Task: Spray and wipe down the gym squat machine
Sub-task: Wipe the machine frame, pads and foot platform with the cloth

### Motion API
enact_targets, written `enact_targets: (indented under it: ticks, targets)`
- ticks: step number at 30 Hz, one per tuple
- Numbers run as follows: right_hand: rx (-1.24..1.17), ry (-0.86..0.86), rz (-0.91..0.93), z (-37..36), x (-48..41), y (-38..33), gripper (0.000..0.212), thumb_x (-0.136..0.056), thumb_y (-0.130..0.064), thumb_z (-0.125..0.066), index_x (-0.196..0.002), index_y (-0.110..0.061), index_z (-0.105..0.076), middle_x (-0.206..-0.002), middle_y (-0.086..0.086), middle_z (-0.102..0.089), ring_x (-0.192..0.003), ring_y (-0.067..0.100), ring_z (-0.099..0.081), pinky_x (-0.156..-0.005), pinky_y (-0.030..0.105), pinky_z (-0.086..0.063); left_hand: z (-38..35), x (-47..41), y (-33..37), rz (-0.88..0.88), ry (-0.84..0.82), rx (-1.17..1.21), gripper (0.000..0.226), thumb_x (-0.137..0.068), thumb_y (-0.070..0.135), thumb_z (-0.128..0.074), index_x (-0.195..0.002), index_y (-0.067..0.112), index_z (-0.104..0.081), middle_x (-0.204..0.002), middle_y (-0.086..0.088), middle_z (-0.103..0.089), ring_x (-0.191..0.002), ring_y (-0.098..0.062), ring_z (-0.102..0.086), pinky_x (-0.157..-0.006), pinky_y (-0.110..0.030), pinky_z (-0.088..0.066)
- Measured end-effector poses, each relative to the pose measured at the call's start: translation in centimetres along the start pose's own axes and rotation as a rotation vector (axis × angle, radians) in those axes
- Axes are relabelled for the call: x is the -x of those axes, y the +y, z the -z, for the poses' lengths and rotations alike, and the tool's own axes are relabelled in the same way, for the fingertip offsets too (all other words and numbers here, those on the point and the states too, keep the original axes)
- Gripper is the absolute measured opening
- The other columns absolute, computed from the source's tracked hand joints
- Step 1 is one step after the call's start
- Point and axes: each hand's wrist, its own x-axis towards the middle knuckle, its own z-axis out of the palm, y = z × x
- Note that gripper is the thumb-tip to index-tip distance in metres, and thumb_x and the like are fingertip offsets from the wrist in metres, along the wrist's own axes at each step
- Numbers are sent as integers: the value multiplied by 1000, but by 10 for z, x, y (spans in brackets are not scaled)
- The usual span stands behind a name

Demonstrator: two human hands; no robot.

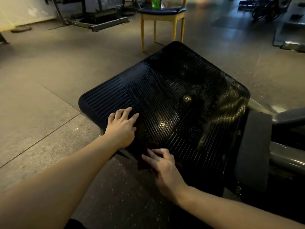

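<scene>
Left hand [122, 128]: fingers spread, flat on the ribbed footplate [181, 76];
Right hand [165, 169]: fingers spread, pressing a dark cloth [140, 164] at the footplate's near edge

footplate [173, 96] before me | my left hand [122, 128] flat on its near-left part | my right hand [165, 167] nearer me, on a cloth [142, 160] at its near edge | chair [162, 17] behind the plate, bottle [156, 3] on its seat | frame tube [287, 157] to the right
</scene>
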Motion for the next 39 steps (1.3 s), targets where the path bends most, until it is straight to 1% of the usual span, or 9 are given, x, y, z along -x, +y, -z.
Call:
enact_targets:
  ticks: [5, 12, 17, 23, 25, 28, 30, 34, 39]
  targets:
    - [-54, -145, 102, -17, 5, -13, 49, -98, -15, -61, -135, -46, -56, -144, -40, -30, -139, -13, -28, -122, 29, -25, 3, 12, -31, 56, 55, 1, 61, -106, 46, -44, -161, 34, -22, -170, 3, -7, -154, -27, -1, -124, -50, -5]
    - [64, 365, -90, -6, -74, -16, 44, -96, 2, -62, -137, -15, -65, -131, -22, -38, -124, 17, -43, -109, 47, -47, 12, 16, -58, 100, 127, 14, 63, -103, 54, -46, -159, 34, -28, -168, 1, -15, -153, -27, -6, -123, -50, -7]
    - [-68, -22, 52, -22, -33, -31, 48, -97, -9, -65, -140, -30, -62, -138, -8, -46, -134, 11, -47, -117, 31, -40, 16, 6, -51, 103, 117, 49, 61, -102, 51, -48, -158, 32, -32, -168, 0, -16, -153, -28, -5, -123, -51, -6]
    - [-69, 386, -81, 44, -85, 13, 38, -93, 0, -67, -126, -18, -73, -124, -13, -53, -121, 8, -58, -111, 17, -41, 26, -35, -23, 58, 40, 0, 71, -101, 59, -48, -160, 29, -25, -171, -6, -4, -155, -32, 2, -123, -53, -4]
    - [-24, 317, -130, 40, -78, 37, 34, -96, -20, -63, -130, -24, -70, -133, -10, -55, -126, 14, -57, -116, 27, -40, 30, -52, -20, 70, 23, -22, 75, -101, 59, -48, -162, 26, -19, -171, -7, 1, -156, -33, 4, -124, -54, -2]
    - [12, 263, -95, 28, -67, 51, 49, -92, -41, -56, -135, -18, -63, -144, 6, -53, -137, 6, -45, -118, 12, -24, 45, -84, -31, 169, 72, -31, 72, -105, 49, -42, -163, 19, -12, -170, -7, 4, -156, -34, 5, -125, -54, -3]
    - [18, 290, -68, 26, -84, 53, 48, -91, -40, -59, -134, -16, -64, -141, 12, -54, -141, -4, -40, -117, 9, -22, 56, -98, -44, 242, 82, -33, 68, -107, 42, -38, -162, 15, -9, -169, -9, 2, -155, -36, 2, -125, -53, -6]
    - [78, 437, -128, 31, -146, 44, 32, -87, -28, -62, -112, -18, -81, -125, 20, -67, -120, 37, -63, -113, 14, -28, 57, -107, -55, 227, 16, -43, 72, -106, 49, -37, -163, 14, -10, -169, -8, -5, -154, -37, -4, -122, -53, -12]
    - [136, 285, -164, 41, -252, 12, 39, -99, -5, -59, -135, -16, -68, -147, 11, -53, -134, 34, -46, -102, 30, -25, 52, -104, -84, 136, 84, 35, 72, -104, 50, -42, -163, 17, -15, -168, 1, -11, -152, -29, -7, -121, -48, -9]
